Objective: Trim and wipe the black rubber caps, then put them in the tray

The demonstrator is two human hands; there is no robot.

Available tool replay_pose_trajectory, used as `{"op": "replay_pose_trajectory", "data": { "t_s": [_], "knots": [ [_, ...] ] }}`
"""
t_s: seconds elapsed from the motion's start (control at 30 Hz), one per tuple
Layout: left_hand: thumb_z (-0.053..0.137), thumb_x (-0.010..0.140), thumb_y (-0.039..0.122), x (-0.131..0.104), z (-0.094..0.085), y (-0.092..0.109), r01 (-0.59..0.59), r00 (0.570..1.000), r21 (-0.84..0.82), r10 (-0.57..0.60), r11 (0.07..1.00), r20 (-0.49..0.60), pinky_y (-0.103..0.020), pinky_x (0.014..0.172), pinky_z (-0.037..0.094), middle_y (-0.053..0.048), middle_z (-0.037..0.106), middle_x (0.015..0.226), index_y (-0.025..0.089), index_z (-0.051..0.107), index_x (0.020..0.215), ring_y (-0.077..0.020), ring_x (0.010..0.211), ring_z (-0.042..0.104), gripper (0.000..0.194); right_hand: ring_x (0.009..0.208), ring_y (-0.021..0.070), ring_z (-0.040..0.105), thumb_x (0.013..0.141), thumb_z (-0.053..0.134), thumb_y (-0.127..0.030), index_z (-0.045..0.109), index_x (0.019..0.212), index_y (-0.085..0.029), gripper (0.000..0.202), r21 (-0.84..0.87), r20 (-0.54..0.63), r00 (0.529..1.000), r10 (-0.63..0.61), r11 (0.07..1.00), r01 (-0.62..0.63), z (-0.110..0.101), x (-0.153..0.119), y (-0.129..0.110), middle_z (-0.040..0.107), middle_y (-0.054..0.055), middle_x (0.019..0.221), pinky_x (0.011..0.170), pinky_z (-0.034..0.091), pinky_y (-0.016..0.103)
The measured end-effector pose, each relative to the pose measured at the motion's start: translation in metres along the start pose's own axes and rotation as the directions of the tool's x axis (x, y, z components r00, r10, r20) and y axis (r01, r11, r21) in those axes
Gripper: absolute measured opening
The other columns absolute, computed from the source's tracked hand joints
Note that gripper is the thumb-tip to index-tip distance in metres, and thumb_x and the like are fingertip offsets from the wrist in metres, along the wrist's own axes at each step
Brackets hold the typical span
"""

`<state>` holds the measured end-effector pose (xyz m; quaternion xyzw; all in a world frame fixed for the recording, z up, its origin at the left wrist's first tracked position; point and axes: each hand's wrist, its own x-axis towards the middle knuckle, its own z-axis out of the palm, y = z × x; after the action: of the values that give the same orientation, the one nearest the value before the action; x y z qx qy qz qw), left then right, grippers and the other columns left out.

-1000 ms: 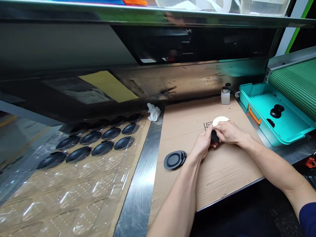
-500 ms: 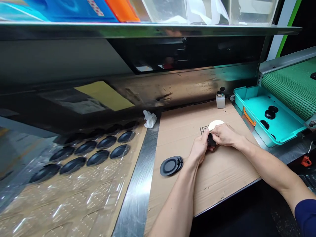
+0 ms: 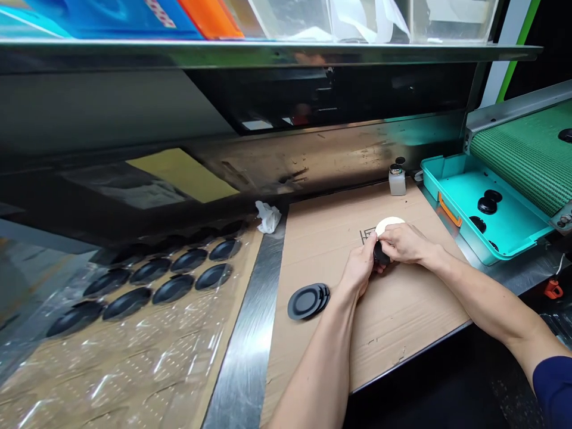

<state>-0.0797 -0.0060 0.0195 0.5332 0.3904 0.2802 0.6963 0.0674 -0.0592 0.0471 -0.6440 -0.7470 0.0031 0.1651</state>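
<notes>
Viewpoint has shifted slightly. My L hand [image 3: 358, 268] still pinches a round, black, plastic-looking part [image 3: 381, 254], immediately to its R; R hand [image 3: 407, 242] curls against it, pinch unclear, w/ a flat white disc [image 3: 390, 223] just beyond.

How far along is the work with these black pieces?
Partway, it seems. The far rows of the clear tray already hold black discs, while its nearer pockets show none. In hand: the left hand holds a black piece, the right hand close against it. Possibly left: the overlapping dark discs on the cardboard and the black parts in the turquoise bin.
</notes>
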Motion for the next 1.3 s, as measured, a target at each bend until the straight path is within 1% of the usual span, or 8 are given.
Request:
{"op": "replay_pose_trajectory", "data": {
  "t_s": [0.1, 0.23, 0.4, 0.6, 0.77, 0.93, 1.1, 1.3],
  "knots": [
    [0.070, 0.076, 0.075, 0.000, -0.002, 0.000, 0.008, 1.000, -0.031, -0.008, 0.999, 0.010, -0.022, 0.044, 0.048, -0.006, 0.066, 0.060, 0.012, 0.069, 0.074, -0.0133, 0.050, 0.059, 0.063, 0.084, 0.0187, 0.061, 0.095, 0.053, -0.022, 0.076, 0.092, -0.021, 0.024, 0.012, -0.001, 0.999, 0.042, 0.999, -0.042, 0.001, -0.001, 0.000, 0.075, 0.006, 0.099, 0.071, 0.037, 0.029],
    [0.078, 0.077, 0.065, -0.004, -0.005, 0.006, -0.087, 0.994, -0.124, 0.079, 0.988, -0.069, -0.026, 0.062, 0.059, -0.008, 0.073, 0.090, 0.014, 0.072, 0.110, -0.0167, 0.074, 0.071, 0.061, 0.090, 0.0181, 0.063, 0.100, 0.048, -0.027, 0.076, 0.097, -0.023, 0.028, 0.053, -0.141, 0.976, 0.164, 0.986, -0.158, 0.001, -0.001, 0.007, 0.074, 0.004, 0.102, 0.073, 0.039, 0.027],
    [0.097, 0.057, 0.018, -0.013, -0.003, 0.008, -0.413, 0.869, -0.012, 0.390, 0.910, -0.305, -0.026, 0.090, 0.055, -0.009, 0.069, 0.124, 0.025, 0.062, 0.136, -0.0212, 0.114, 0.067, 0.087, 0.094, 0.0203, 0.065, 0.101, 0.044, -0.029, 0.075, 0.098, -0.022, 0.032, 0.015, -0.251, 0.868, 0.428, 0.898, -0.439, 0.002, 0.001, 0.031, 0.073, 0.006, 0.102, 0.075, 0.040, 0.028],
    [0.097, 0.054, 0.013, -0.020, 0.002, 0.006, -0.484, 0.826, 0.110, 0.495, 0.868, -0.269, -0.035, 0.111, 0.044, -0.010, 0.068, 0.129, 0.029, 0.054, 0.145, -0.0291, 0.135, 0.053, 0.102, 0.102, 0.0254, 0.065, 0.101, 0.043, -0.028, 0.074, 0.102, -0.019, 0.032, -0.100, -0.134, 0.790, 0.599, 0.784, -0.612, 0.006, -0.001, 0.054, 0.072, 0.013, 0.113, 0.076, 0.042, 0.031],
    [0.095, 0.058, 0.014, -0.021, 0.002, 0.006, -0.468, 0.838, 0.147, 0.491, 0.871, -0.239, -0.037, 0.114, 0.042, -0.010, 0.066, 0.133, 0.031, 0.045, 0.151, -0.0287, 0.137, 0.051, 0.107, 0.117, 0.0297, 0.060, 0.101, 0.044, -0.027, 0.070, 0.115, -0.018, 0.031, -0.160, -0.124, 0.803, 0.583, 0.787, -0.596, 0.009, -0.003, 0.057, 0.066, 0.016, 0.123, 0.092, 0.045, 0.036],
    [0.097, 0.058, 0.020, -0.018, 0.000, 0.003, -0.525, 0.787, 0.198, 0.561, 0.828, -0.258, -0.037, 0.110, 0.045, -0.010, 0.071, 0.123, 0.027, 0.054, 0.146, -0.0288, 0.128, 0.059, 0.098, 0.119, 0.0302, 0.058, 0.099, 0.046, -0.025, 0.062, 0.120, -0.015, 0.028, -0.135, -0.154, 0.778, 0.610, 0.767, -0.628, 0.010, -0.001, 0.057, 0.066, 0.017, 0.126, 0.098, 0.045, 0.038],
    [0.089, 0.072, 0.034, -0.007, -0.005, -0.006, -0.511, 0.754, 0.459, 0.635, 0.726, -0.165, -0.045, 0.103, 0.050, -0.012, 0.070, 0.127, 0.022, 0.054, 0.145, -0.0304, 0.123, 0.062, 0.082, 0.120, 0.0323, 0.056, 0.099, 0.045, -0.025, 0.066, 0.116, -0.017, 0.029, -0.168, -0.128, 0.797, 0.590, 0.780, -0.603, 0.008, 0.000, 0.056, 0.067, 0.017, 0.125, 0.100, 0.044, 0.043],
    [0.081, 0.081, 0.043, 0.006, -0.013, -0.015, -0.522, 0.705, 0.538, 0.690, 0.662, -0.164, -0.045, 0.105, 0.050, -0.015, 0.067, 0.131, 0.019, 0.052, 0.145, -0.0293, 0.124, 0.063, 0.074, 0.144, 0.0345, 0.035, 0.098, 0.048, -0.028, 0.054, 0.147, -0.021, 0.050, -0.195, -0.145, 0.948, 0.284, 0.931, -0.308, 0.018, 0.000, 0.041, 0.042, 0.013, 0.163, 0.117, 0.027, 0.054]
  ]
}}
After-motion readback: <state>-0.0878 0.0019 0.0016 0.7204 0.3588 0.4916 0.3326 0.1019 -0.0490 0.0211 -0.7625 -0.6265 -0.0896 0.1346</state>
